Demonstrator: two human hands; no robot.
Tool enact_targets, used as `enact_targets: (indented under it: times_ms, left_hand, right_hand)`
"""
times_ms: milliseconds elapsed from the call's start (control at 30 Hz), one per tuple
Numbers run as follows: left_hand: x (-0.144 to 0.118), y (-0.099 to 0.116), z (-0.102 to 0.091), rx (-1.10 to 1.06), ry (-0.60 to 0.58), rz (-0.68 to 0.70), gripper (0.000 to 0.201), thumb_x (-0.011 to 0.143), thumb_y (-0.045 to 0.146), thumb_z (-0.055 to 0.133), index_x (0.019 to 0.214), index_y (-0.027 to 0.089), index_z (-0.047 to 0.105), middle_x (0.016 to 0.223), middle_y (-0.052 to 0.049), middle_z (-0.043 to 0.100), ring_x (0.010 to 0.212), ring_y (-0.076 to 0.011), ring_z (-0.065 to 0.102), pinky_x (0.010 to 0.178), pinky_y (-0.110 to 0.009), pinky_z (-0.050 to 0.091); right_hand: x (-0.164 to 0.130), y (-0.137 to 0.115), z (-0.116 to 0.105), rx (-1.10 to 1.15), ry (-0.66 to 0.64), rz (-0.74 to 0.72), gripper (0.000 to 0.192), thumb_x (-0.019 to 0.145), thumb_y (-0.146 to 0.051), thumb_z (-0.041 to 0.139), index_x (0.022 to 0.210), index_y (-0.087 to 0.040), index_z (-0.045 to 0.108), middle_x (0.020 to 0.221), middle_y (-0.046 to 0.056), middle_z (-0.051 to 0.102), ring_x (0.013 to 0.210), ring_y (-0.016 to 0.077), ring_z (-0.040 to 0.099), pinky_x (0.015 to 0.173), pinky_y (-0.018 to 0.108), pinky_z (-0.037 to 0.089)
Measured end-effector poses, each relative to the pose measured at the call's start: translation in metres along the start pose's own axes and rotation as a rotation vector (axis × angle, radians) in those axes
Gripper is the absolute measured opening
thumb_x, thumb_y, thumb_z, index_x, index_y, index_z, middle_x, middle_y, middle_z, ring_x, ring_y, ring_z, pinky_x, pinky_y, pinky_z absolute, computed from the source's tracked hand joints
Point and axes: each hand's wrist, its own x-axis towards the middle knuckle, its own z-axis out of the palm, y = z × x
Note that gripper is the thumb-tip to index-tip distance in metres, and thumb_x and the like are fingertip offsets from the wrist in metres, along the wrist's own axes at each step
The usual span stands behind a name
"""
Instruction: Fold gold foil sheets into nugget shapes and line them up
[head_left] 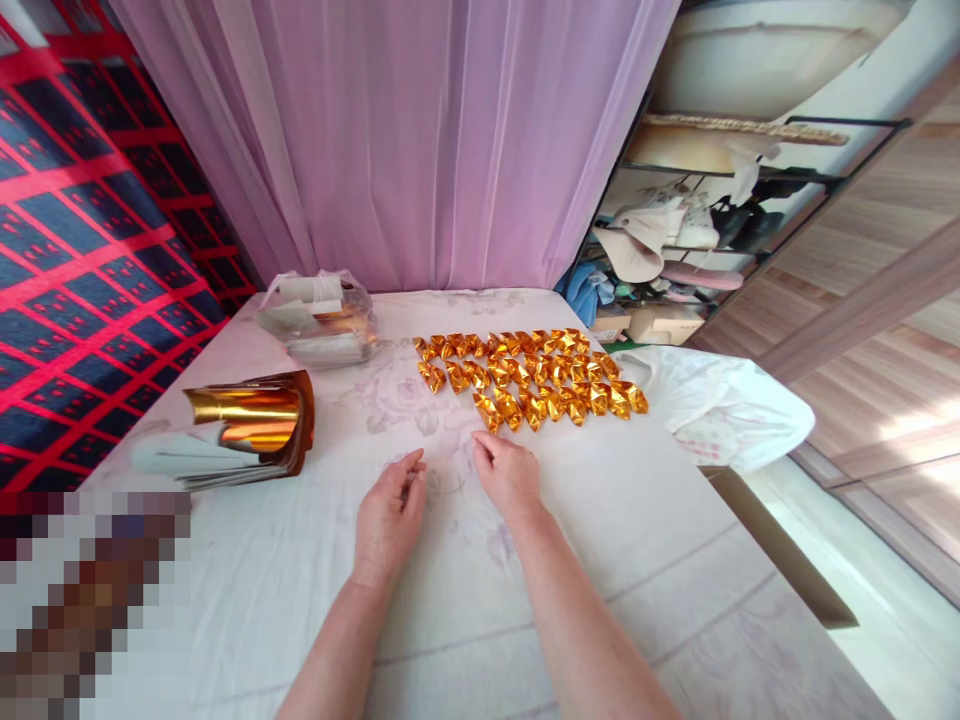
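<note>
Rows of shiny gold folded-foil ingots (534, 408) lie on the cloth-covered table. My right hand (508, 472) is just below the left end of the nearest row, its thumb and fingers drawn together, with nothing visible in them. To its left, my left hand (390, 512) hovers over or rests on the cloth; its fingers are slightly bent, the thumb stands apart, and no object shows in it. Further left, a stack of gold foil sheets (259, 410) lies curled on its pale paper side.
Behind the foil stack is a clear plastic bag (319, 320) with papers inside. A white plastic bag (739, 405) hangs at the table's right edge, above an open cardboard box (780, 545). A purple curtain (405, 140) closes the back; a loaded shelf rack (675, 225) stands right.
</note>
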Motion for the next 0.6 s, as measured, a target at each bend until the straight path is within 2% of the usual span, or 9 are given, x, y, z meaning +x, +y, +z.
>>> enact_targets:
  times_ms: [100,267,467,600]
  left_hand:
    - [0.001,0.002,0.000,-0.016,-0.010,-0.008,0.035,0.089,0.034,0.048,0.117,0.021,0.065,0.100,-0.005,0.074,0.086,-0.0171,0.070,0.080,-0.030,0.055]
    - [0.002,0.002,0.001,-0.016,0.001,-0.024,0.035,0.090,0.035,0.048,0.116,0.020,0.067,0.099,-0.006,0.075,0.082,-0.0173,0.070,0.075,-0.030,0.056]
    - [0.006,-0.004,0.005,0.021,0.033,-0.023,0.033,0.093,0.030,0.045,0.117,0.019,0.066,0.098,-0.004,0.075,0.077,-0.0152,0.070,0.074,-0.027,0.057]
    - [0.006,-0.001,0.006,0.117,0.029,-0.012,0.032,0.094,0.024,0.044,0.117,0.018,0.065,0.093,-0.004,0.075,0.073,-0.0133,0.070,0.069,-0.024,0.056]
  right_hand:
    - [-0.002,0.000,0.004,0.013,0.027,-0.029,0.026,0.092,-0.032,0.050,0.103,-0.031,0.073,0.088,0.000,0.076,0.075,0.0147,0.066,0.063,0.022,0.037]
    - [-0.007,-0.001,0.007,0.029,0.034,-0.073,0.024,0.091,-0.028,0.050,0.095,-0.030,0.074,0.086,0.000,0.076,0.073,0.0146,0.064,0.063,0.022,0.035]
    - [-0.009,0.000,0.012,0.073,0.040,-0.105,0.021,0.088,-0.027,0.053,0.092,-0.029,0.073,0.084,0.000,0.075,0.070,0.0149,0.063,0.062,0.023,0.036]
    - [-0.014,0.003,0.014,0.143,0.067,-0.152,0.020,0.085,-0.024,0.055,0.093,-0.026,0.073,0.084,0.001,0.074,0.075,0.0151,0.064,0.067,0.022,0.040]
